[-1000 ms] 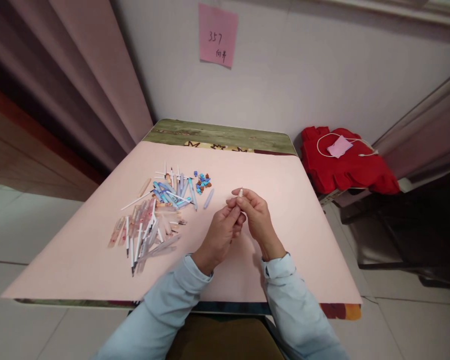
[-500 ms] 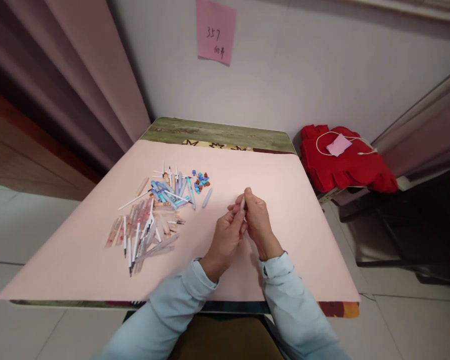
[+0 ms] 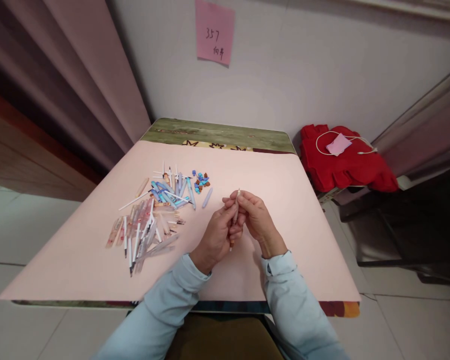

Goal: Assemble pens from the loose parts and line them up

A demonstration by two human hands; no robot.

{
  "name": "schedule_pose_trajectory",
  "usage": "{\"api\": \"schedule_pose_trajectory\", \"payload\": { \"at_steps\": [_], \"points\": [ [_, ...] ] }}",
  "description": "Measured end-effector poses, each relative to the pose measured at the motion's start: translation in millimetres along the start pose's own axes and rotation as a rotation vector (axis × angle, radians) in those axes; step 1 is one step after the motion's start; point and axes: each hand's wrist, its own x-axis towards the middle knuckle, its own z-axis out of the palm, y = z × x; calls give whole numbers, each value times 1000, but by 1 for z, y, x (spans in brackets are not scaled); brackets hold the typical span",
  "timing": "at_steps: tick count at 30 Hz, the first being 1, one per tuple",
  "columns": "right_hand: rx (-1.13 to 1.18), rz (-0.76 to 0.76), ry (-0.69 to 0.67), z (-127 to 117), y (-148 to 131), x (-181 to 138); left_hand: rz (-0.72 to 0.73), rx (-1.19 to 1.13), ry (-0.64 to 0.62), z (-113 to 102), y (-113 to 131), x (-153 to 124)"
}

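Both of my hands are together above the pink sheet, right of the pile. My left hand [image 3: 218, 232] is closed round the barrel of a slim brownish pen [image 3: 235, 215], which stands nearly upright with its pale tip at the top. At that upper end, my right hand [image 3: 258, 212] pinches the pen between thumb and fingers. The pen's lower end sticks out beneath the left fingers. Nearest to the hands on the sheet lies a lilac pen barrel [image 3: 207, 197]. Just beyond it is a cluster of small blue and brown pieces [image 3: 201, 182].
Blue and lilac pen barrels [image 3: 168, 192], white refills [image 3: 135, 240] and clear-pink barrels [image 3: 142, 215] lie heaped on the left of the pink sheet [image 3: 78, 255]. A red cushion [image 3: 341, 165] with a white cable sits beyond the table's right edge. A wall stands behind.
The pen has been turned so that its pale tip shows above my fingers and its lower end below them. My right thumb has come down onto the upper end.
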Motion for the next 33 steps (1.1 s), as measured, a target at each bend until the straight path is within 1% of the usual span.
{"api": "schedule_pose_trajectory", "payload": {
  "at_steps": [2,4,7,9,11,14,16,18,20,22,23,25,28,31,33],
  "points": [
    [-14,-48,54,5,4,0,-7,14,32,2,-2,-1],
    [-34,-61,118,9,8,-1,-6,28,87,4,-8,-3],
    [-28,-15,215,12,10,-2,14,34,153,7,-18,-4],
    [-12,22,248,11,10,-1,10,34,154,7,-20,-3],
    [0,51,248,7,8,0,-26,29,115,5,-16,0],
    [35,90,171,0,3,3,-106,-7,24,-1,-4,6],
    [67,121,100,-3,2,4,-141,-45,0,-5,3,9],
    [113,166,92,-6,3,5,-171,-84,-16,-10,9,12],
    [192,188,179,-9,6,7,-238,-111,-64,-17,12,11],
    [282,142,306,-12,9,10,-286,-112,-113,-24,15,8],
    [315,100,365,-15,11,12,-277,-101,-116,-27,15,5],
    [330,18,441,-19,13,13,-172,-68,-50,-31,16,0],
    [258,-38,468,-21,14,14,77,-33,139,-30,15,-4],
    [174,-17,409,-17,14,12,293,0,286,-27,17,-1],
    [91,19,310,-13,15,10,414,40,360,-27,21,2]
  ]
}}
